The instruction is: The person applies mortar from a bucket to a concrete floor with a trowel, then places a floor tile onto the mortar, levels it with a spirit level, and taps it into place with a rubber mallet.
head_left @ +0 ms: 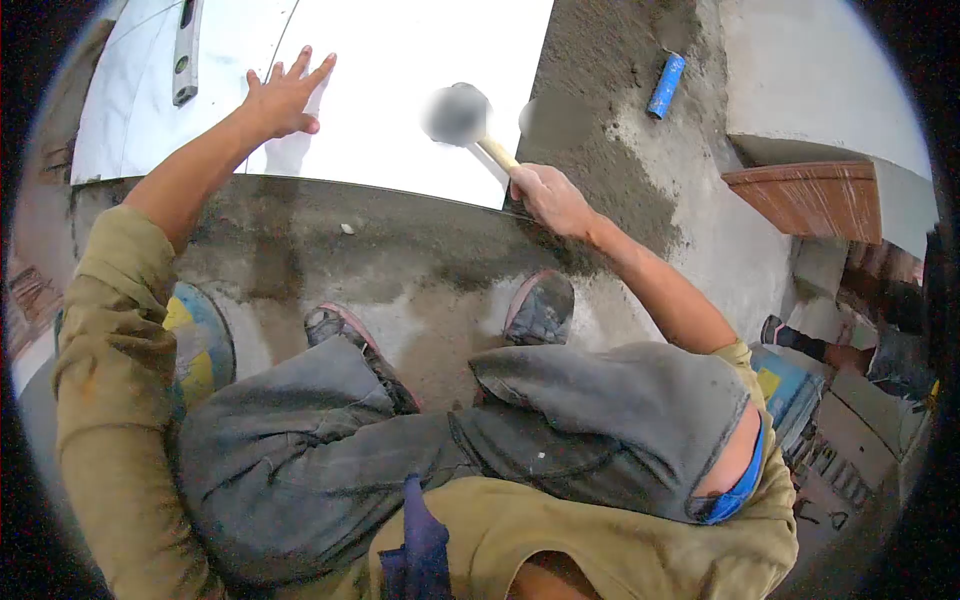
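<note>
My right hand (550, 198) is wrapped round the pale wooden handle of a mallet (497, 152). Its dark round head, blurred in the view, is over the white floor tile (390, 60), left of the tile's right edge. With fingers spread, my left hand (287, 97) is at the tile surface, near a joint line between tiles. A spirit level (186, 55) lies on the tiles to the left of that hand. Grey mortar (600, 120) borders the tile on the right and along its near edge.
A blue cylinder (665, 86) lies on the mortar at the right. Beyond it stand a pale wall block and a reddish-brown slab (805, 198). Colourful buckets (200, 340) flank my legs, and my shoes (540, 307) rest on the dusty floor. Another person's foot (780, 332) shows far right.
</note>
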`<state>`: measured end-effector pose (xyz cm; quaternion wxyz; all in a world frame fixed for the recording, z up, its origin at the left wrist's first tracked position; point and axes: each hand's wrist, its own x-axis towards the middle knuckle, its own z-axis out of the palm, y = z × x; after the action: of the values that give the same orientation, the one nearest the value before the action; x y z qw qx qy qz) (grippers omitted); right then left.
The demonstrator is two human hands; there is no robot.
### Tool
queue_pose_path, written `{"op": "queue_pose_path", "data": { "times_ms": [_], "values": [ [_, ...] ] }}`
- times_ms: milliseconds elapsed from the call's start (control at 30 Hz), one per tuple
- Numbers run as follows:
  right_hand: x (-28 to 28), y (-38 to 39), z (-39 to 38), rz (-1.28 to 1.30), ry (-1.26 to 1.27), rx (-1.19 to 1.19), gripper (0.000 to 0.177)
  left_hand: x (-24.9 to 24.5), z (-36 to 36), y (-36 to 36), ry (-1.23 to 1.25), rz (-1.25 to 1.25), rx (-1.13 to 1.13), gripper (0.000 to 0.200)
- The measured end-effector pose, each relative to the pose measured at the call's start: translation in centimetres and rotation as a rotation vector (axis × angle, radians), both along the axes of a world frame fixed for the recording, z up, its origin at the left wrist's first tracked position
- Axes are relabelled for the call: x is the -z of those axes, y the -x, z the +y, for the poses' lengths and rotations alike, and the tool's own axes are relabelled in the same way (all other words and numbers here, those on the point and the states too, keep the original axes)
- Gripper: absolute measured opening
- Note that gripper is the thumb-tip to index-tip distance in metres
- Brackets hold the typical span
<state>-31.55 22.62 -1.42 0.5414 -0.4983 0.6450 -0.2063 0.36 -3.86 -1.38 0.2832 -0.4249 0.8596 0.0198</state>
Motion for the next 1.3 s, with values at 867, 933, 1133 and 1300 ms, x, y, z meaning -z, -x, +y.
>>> {"op": "queue_pose_path", "data": {
  "times_ms": [867,933,1133,1300],
  "values": [
    [1.9,-10.3,-5.7,0.003,0.088,-0.039,0.047,1.7,-0.8,-2.1,0.019,0.195,-0.171,0.119],
    [1.7,-9.7,-6.1,-0.004,0.011,-0.044,0.044,1.9,-0.8,-1.9,0.025,0.210,-0.166,0.120],
    [1.1,-8.2,-5.0,0.009,-0.029,0.042,0.046,0.5,-0.6,-1.7,0.006,0.216,-0.180,0.120],
    [1.3,-5.7,-3.9,-0.026,-0.022,0.065,0.045,1.1,0.3,1.1,-0.038,0.111,-0.219,0.114]
  ]
}}
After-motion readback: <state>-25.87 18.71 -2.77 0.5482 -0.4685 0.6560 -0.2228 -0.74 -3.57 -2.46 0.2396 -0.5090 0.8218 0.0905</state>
